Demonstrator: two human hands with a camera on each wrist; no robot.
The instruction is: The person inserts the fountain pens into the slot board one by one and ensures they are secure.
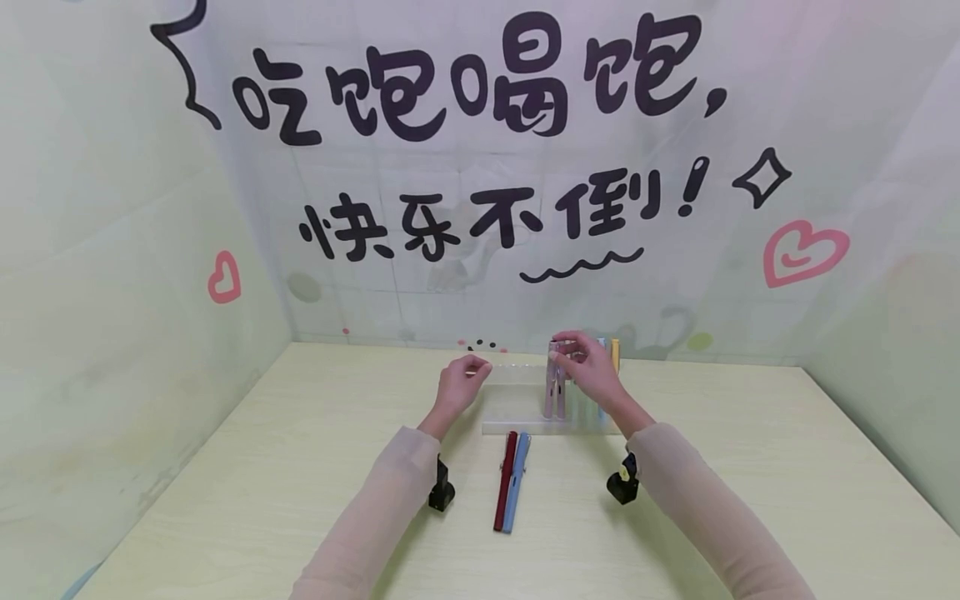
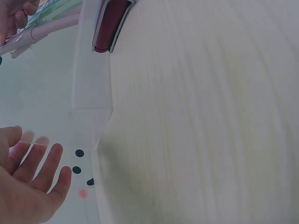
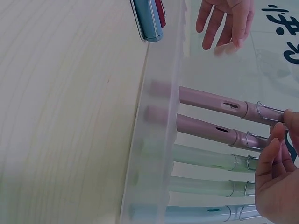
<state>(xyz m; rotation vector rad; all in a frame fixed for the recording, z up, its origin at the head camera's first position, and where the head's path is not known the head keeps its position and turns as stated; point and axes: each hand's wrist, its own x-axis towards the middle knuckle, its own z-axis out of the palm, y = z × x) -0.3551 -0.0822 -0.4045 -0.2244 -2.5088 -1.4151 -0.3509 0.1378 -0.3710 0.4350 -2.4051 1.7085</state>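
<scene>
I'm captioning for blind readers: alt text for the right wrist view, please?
The right hand pinches the clip end of a pink pen in a translucent rack, beside another pink pen, two green pens and a blue pen. The left hand and two pens on the table show at top.

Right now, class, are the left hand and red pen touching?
Apart. The left wrist view shows a wide gap between left hand and red pen.
</scene>
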